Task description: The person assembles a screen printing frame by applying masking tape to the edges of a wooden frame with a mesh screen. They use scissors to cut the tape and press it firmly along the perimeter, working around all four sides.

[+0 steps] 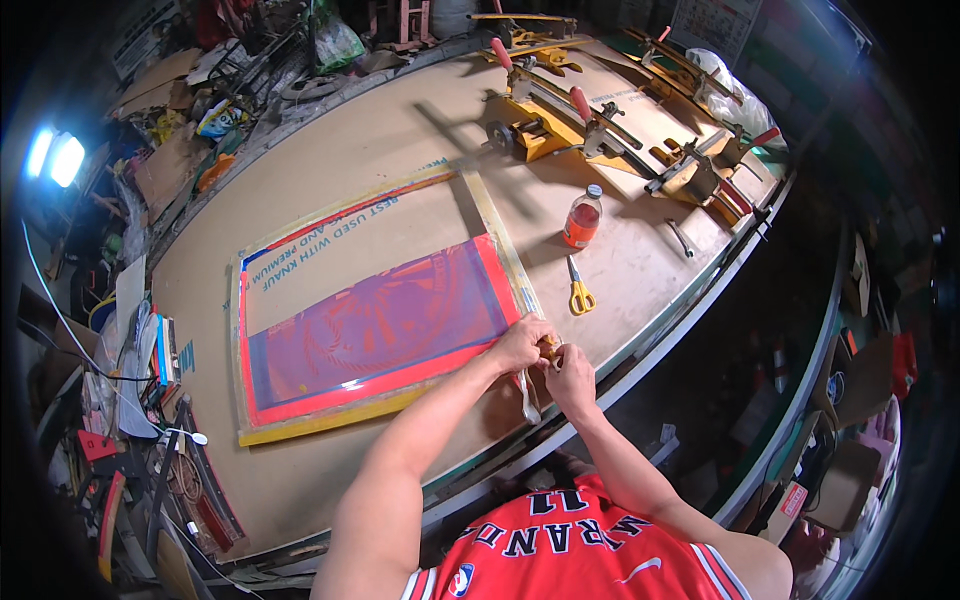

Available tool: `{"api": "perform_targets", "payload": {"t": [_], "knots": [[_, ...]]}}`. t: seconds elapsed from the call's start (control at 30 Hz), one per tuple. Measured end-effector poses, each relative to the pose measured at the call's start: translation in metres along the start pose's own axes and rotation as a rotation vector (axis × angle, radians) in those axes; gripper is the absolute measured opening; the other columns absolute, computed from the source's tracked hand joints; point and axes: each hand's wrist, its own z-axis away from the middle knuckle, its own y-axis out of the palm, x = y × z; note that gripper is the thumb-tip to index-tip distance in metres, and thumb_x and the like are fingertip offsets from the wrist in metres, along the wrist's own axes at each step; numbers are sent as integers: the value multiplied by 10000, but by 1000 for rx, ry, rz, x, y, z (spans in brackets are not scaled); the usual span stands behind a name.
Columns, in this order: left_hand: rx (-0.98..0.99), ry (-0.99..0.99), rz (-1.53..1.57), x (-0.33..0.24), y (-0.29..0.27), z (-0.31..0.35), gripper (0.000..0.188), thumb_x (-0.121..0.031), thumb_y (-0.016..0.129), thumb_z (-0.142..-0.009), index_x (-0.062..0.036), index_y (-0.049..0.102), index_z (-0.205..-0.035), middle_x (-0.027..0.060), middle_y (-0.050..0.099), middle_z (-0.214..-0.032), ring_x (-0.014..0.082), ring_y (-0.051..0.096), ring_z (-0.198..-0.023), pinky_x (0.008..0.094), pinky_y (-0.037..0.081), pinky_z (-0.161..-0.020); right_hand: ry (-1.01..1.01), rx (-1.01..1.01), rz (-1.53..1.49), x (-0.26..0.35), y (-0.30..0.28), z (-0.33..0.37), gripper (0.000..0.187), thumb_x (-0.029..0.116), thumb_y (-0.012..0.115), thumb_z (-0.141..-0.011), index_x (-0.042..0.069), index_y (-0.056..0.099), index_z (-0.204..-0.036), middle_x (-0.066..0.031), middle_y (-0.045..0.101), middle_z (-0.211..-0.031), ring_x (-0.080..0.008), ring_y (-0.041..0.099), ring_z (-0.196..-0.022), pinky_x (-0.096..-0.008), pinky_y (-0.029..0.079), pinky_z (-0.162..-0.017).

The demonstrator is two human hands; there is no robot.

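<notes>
A screen printing frame (340, 402) lies flat on the board-topped table, its mesh showing a purple panel with a faint round design and red borders. At its near right corner my left hand (522, 343) is closed, fingers pinched together. My right hand (571, 381) is closed right beside it, fingertips almost touching the left ones. Between them is a small amber-brown thing, mostly hidden by the fingers. A shiny pale strip (529, 402) runs down from the frame's corner just below my hands. Yellow-handled scissors (578, 293) lie just beyond my hands.
A bottle of red liquid (583, 217) stands behind the scissors. Yellow metal clamp frames (560, 128) with red handles fill the table's far right. A wrench (680, 238) lies near the right edge. Clutter (160, 150) is piled along the left side.
</notes>
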Motion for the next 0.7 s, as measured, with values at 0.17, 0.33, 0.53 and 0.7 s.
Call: {"api": "perform_targets", "payload": {"t": [0.17, 0.33, 0.53, 0.7], "knots": [[-93, -104, 130, 7, 10, 3, 183, 58, 633, -710, -32, 647, -868, 127, 621, -864, 278, 579, -941, 364, 487, -821, -70, 96, 194, 2, -2, -7, 222, 130, 631, -822, -10, 567, -983, -237, 652, -938, -428, 653, -846, -509, 525, -737], [-172, -18, -6, 7, 16, -1, 110, 46, 588, -721, -9, 613, -813, 151, 622, -812, 315, 593, -883, 395, 489, -789, -143, 265, 365, 5, -13, -22, 216, 140, 562, -829, -32, 588, -957, -250, 664, -918, -414, 681, -795, -503, 548, -710], [-250, 75, -94, 10, 23, -1, 45, 5, 586, -710, -9, 550, -732, 178, 598, -761, 367, 580, -813, 439, 473, -748, -275, 364, 216, -17, -10, -36, 199, 133, 556, -820, -40, 604, -906, -281, 667, -888, -459, 657, -784, -530, 536, -721], [-260, 95, -67, 13, 23, -1, 60, -6, 591, -700, -11, 535, -720, 182, 585, -746, 381, 572, -785, 454, 458, -725, -241, 238, 43, -15, -1, -34, 170, 132, 584, -821, -34, 616, -839, -286, 647, -792, -472, 644, -748, -536, 522, -695]]}}
